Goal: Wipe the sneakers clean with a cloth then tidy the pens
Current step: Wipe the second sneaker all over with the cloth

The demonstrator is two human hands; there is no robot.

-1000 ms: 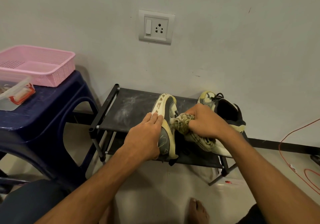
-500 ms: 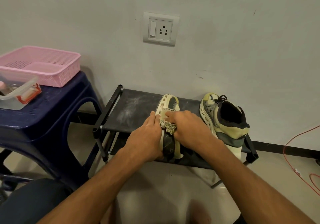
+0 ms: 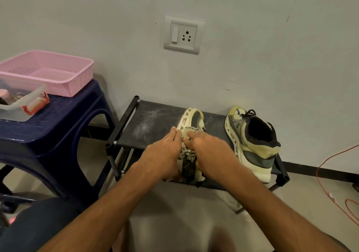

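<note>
A cream and grey sneaker [image 3: 191, 118] is tipped on its side on the black shoe rack [image 3: 149, 115], sole facing left. My left hand [image 3: 165, 154] grips its sole edge and holds it steady. My right hand [image 3: 209, 150] presses a patterned cream cloth [image 3: 187, 151] against the sneaker's sole. A second sneaker [image 3: 252, 140] stands upright on the rack to the right, apart from my hands. No pens are visible.
A dark blue plastic stool [image 3: 58, 119] stands at the left with a pink basket [image 3: 48, 72] and a clear plastic box [image 3: 21, 104] on it. A wall socket [image 3: 183, 34] is above the rack. A red cable [image 3: 330, 183] trails on the floor at right.
My right hand with the cloth has moved left from between the two sneakers onto the tipped sneaker's sole. The second sneaker is now fully uncovered.
</note>
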